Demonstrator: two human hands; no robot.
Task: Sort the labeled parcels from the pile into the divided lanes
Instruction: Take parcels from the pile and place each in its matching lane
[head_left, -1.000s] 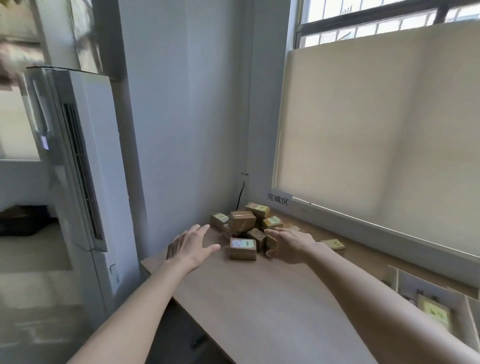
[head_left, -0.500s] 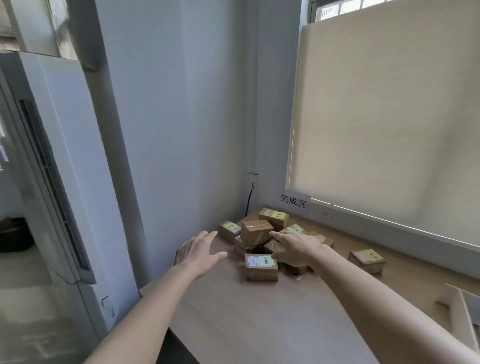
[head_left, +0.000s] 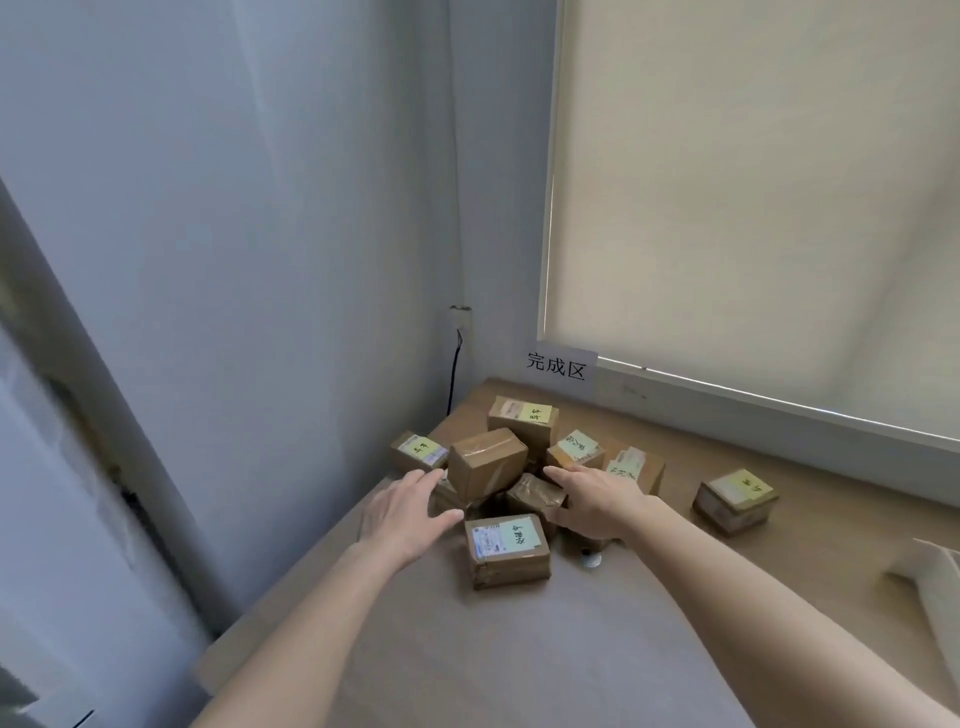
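Nothing held yet, your left hand (head_left: 402, 512) and right hand (head_left: 595, 501) spread wide around the parcel pile (head_left: 511, 467) at the bench's far-left corner; take one label-up parcel only.

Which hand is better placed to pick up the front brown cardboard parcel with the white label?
Left, probably. The left hand lies open with its thumb beside the front brown cardboard parcel; the right hand rests on other parcels behind it.

Two open hands (head_left: 405, 514) (head_left: 597, 501) at the parcel pile (head_left: 488, 462).

Single head-worn wide-angle view, looking forward and down, close over the table (head_left: 519, 665) corner
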